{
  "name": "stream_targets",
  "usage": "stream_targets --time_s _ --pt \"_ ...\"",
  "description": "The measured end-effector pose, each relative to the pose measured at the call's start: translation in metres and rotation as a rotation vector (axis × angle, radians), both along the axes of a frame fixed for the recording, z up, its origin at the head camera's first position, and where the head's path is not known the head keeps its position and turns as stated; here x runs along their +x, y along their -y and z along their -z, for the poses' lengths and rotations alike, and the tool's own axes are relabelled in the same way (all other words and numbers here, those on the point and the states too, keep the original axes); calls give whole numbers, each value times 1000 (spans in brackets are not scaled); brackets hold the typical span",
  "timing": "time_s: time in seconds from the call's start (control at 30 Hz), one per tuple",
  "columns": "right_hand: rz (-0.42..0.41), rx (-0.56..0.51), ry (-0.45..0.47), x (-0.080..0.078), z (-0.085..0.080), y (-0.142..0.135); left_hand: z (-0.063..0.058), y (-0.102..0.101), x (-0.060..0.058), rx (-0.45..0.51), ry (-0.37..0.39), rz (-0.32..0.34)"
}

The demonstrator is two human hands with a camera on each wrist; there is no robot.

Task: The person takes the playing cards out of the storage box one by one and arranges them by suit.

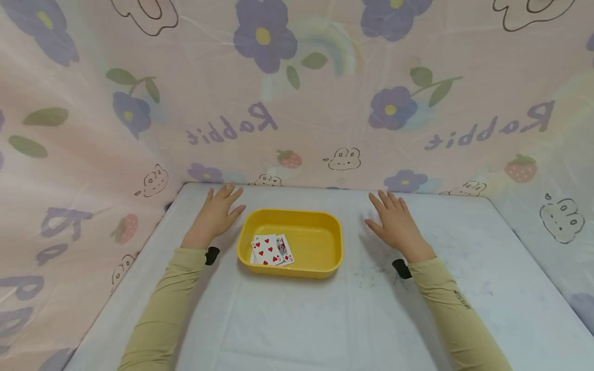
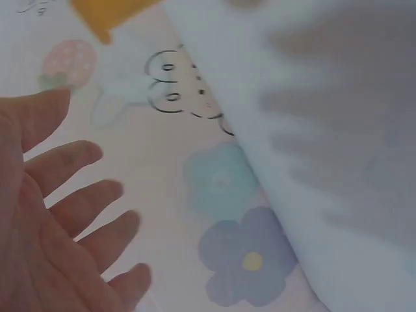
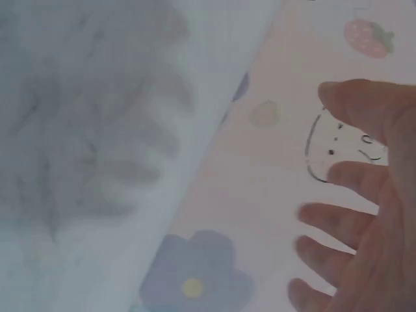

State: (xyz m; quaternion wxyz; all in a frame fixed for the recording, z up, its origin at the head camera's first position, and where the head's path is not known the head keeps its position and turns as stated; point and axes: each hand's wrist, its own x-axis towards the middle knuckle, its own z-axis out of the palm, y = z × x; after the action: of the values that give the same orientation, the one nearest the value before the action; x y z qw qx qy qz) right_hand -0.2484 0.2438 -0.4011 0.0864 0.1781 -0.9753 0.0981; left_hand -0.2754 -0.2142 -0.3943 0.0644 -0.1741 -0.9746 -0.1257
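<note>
A yellow rectangular tray stands near the middle of the table, and playing cards lie overlapped in its left end. The top card shows red hearts; a face card with a red diamond peeks out beneath it. To the left of the tray is my left hand, fingers spread and holding nothing. My right hand is further off on the tray's right side, its fingers also spread and free of any object. Both wrist views show extended fingers with nothing between them, and the left one catches a yellow corner of the tray.
A white-covered table carries the tray, with faint dark smudges right of it. Patterned cloth with flowers and rabbits rises behind the table's far edge and along both sides. Black bands sit at both wrists.
</note>
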Motion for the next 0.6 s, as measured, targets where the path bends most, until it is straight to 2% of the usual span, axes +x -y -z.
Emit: stream_targets --time_s 0.17,0.3,0.47,0.6 --pt "-27 -31 -49 3 -9 8 -8 -1 9 81 44 13" --pt "-62 -116 -62 7 -18 17 -10 -2 13 150 84 -3" --pt "-97 -298 15 12 -34 29 -12 -6 16 268 123 -19" --pt "-156 -447 119 11 -46 40 -12 -7 18 393 196 -28"
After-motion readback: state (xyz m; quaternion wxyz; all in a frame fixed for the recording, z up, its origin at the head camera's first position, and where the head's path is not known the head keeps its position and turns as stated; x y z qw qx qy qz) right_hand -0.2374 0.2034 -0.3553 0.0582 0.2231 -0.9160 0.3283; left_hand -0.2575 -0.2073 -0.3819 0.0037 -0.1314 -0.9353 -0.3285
